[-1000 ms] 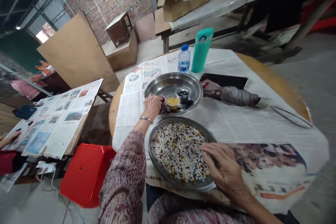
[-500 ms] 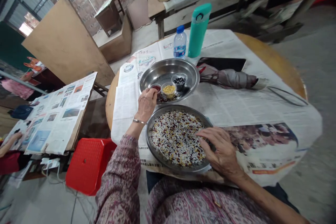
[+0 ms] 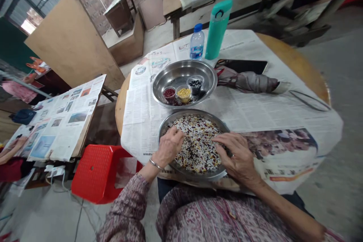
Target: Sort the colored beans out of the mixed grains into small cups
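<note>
Newspaper (image 3: pixel 272 113) before me: print too small and blurred for me to read. Bottle label (image 3: pixel 196 51): likewise illegible.

White, yellow and dark-red grains (image 3: pixel 200 141)

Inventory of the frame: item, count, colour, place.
Steel tray: 1, silver, table's near edge
Grain and bean mix: 1, white, dark red, yellow, black, in tray
Steel basin: 1, silver, beyond tray
Clear cups: 3, red, yellow, black contents, in basin
Water bottle: 1, clear, blue cap, behind basin
Flask: 1, turquoise, right of bottle
Flat panel: 1, black, right of basin
Umbrella: 1, grey, in front of panel
Round table: 1, tan, newspaper-covered, centre
Stool: 1, red, floor left
Side table: 1, white newsprint top, left
Background furniture: several, brown, rear
People: at least 2, one in pink, far left
Bracelet: 1, silver, left wrist
Left hand: 1, bare, over tray's left side
Right hand: 1, bare, at tray's right rim
</note>
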The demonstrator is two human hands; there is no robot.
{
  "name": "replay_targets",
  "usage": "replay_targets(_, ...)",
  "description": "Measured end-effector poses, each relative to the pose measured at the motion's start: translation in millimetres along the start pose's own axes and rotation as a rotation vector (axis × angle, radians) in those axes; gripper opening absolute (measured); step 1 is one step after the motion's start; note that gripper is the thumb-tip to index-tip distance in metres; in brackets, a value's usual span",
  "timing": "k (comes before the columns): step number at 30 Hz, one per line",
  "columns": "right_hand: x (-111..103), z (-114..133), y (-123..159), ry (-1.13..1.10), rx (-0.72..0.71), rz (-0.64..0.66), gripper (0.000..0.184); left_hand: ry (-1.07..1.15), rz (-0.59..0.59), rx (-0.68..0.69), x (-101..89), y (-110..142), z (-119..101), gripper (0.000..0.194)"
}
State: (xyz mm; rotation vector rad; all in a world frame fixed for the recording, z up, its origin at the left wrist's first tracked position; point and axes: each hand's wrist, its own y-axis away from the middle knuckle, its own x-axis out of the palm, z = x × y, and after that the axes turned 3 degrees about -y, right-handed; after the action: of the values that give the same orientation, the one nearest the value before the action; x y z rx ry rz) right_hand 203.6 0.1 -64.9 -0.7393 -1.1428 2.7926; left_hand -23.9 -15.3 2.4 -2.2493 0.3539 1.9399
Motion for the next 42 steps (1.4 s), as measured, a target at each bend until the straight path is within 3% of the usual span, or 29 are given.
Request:
replay_targets(3, 0.6, 0.1, -0.1, 0.0, -0.014, -0.004, 0.015, -0.022, -0.093, -0.167, 0.3, -11.9, 7.4, 0.024)
replay_targets(8, 2.1, -0.8, 1.7, -0.021, 0.018, -0.011, 0.014, -0.055, -0.106, -0.158, 9.1, -37.7, -14.1, 0.058)
replay_targets(11, 2.5, -2.8, 4.6, -0.037, 0.044, -0.022, 0.018, -0.042, -0.084, -0.069, 14.3, -55.2, -33.8, 0.064)
replay_targets(15, 2.5, -5.8, 8.4, -0.022, 0.07, -0.054, 0.02, -0.029, -0.028, 0.161, 15.2, -62.2, -50.2, 0.041)
replay_targets(19, 2.5, -6.2, 9.1, -0.02, 0.092, -0.04, 0.019, -0.065, 0.091, 0.259, 7.3, -44.8, -45.0, 0.019)
replay_targets(22, 2.8, -5.0, 8.0, -0.02, 0.08, -0.047, 0.017, -0.06, 0.083, 0.154, -0.9, -20.1, -28.3, 0.016)
replay_targets(26, 3.1, -3.5, 6.7, -0.014, 0.04, -0.052, 0.017, 0.04, -0.064, -0.07, -9.1, 12.5, -10.0, 0.018)
replay_targets(30, 2.5, -2.9, 6.3, -0.005, 0.029, -0.036, 0.018, 0.05, -0.044, -0.237, -7.1, 27.9, -15.4, 0.063)
replay_targets(31, 2.3, -2.8, 6.3, -0.004, 0.025, -0.034, 0.018, 0.066, -0.02, -0.245, -4.2, 28.6, -19.7, 0.065)
replay_targets(36, 1.7, -2.5, 6.0, -0.008, 0.018, -0.036, 0.019, 0.273, 0.016, -0.068, 17.9, 16.0, -40.7, 0.027)
replay_targets(42, 1.5, -1.6, 5.0, -0.01, 0.021, -0.04, 0.019, 0.171, -0.091, 0.065, 20.0, -27.5, -40.7, 0.034)
